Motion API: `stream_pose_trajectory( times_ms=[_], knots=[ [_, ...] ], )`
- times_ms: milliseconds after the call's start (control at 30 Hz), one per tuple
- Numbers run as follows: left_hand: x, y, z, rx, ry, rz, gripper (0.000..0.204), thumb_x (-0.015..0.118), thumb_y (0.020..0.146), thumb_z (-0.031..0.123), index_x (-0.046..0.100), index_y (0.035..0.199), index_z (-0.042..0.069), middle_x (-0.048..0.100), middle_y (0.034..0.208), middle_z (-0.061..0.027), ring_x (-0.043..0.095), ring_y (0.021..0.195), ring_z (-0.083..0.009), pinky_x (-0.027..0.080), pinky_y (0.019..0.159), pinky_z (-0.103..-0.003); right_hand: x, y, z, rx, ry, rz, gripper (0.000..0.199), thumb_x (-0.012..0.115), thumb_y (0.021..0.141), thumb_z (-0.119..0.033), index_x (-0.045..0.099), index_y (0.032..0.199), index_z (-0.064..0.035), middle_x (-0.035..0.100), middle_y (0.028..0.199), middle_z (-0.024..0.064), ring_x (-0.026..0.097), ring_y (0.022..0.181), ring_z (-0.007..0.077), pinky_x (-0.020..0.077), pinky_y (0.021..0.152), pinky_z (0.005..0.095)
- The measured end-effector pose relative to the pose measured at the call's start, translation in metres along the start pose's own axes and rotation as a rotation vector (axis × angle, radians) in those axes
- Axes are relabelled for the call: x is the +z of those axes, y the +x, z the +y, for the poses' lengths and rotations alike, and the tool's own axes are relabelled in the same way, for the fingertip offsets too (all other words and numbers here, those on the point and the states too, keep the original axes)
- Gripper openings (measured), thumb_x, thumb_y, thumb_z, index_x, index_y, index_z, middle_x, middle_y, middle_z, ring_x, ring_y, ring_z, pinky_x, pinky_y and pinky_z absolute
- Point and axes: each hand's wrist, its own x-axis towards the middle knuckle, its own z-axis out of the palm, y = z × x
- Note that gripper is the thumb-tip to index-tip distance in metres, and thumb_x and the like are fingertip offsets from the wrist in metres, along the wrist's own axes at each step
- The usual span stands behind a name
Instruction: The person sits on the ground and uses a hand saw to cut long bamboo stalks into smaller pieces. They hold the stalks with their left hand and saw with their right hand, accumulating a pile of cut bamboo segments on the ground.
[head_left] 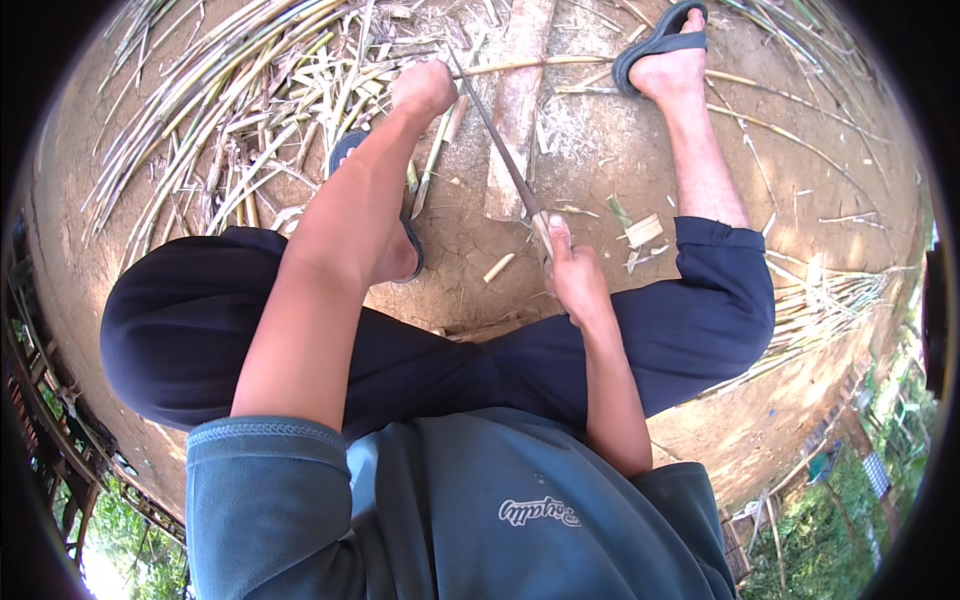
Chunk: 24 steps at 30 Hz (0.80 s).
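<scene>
My left hand (428, 86) is closed in a fist at the upper middle, and a long thin yellowish stalk (540, 62) runs out from it to the right. The fingers' underside is hidden. My right hand (578, 272) grips the pale handle of a machete (503, 152), thumb lying along the top. Its long dark blade slants up and to the left, and the tip end is close to my left fist. Below the blade and stalk lies a flat wooden board (523, 110) on the ground.
Cut stalks and split pieces (250, 120) lie heaped at the upper left. Another bundle of stalks (830, 312) is at the right. A loose pale chip (643, 231) rests near my right hand. My sandalled feet (668, 62) flank the board on bare earth.
</scene>
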Motion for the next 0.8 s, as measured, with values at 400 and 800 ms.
stream_pose_trajectory(
  times_ms=[400,800],
  knots=[
    [0.018,0.005,-0.033,0.064,-0.186,-0.08,0.035,0.056,0.086,0.038,0.066,0.08,0.005,0.064,0.07,-0.0114,0.061,0.063,-0.0231,0.049,0.058,-0.039,-0.007,-0.022,-0.019,-0.017,0.273,0.029,0.077,0.036,0.094,-0.066,0.048,0.049,-0.005,0.044,0.044,0.003,0.048,0.043,0.0149,0.036,0.044,0.0329],
    [0.002,0.005,-0.062,0.03,-1.07,-0.762,0.035,0.045,0.1,0.044,0.054,0.085,0.014,0.028,0.057,0.0099,0.021,0.048,-0.0038,0.018,0.043,-0.023,-0.016,-0.065,0.014,-0.054,0.511,0.132,0.057,0.042,0.097,-0.058,0.042,0.065,-0.0112,0.033,0.051,-0.0037,0.033,0.042,0.0084,0.027,0.04,0.0276]
  ],
)
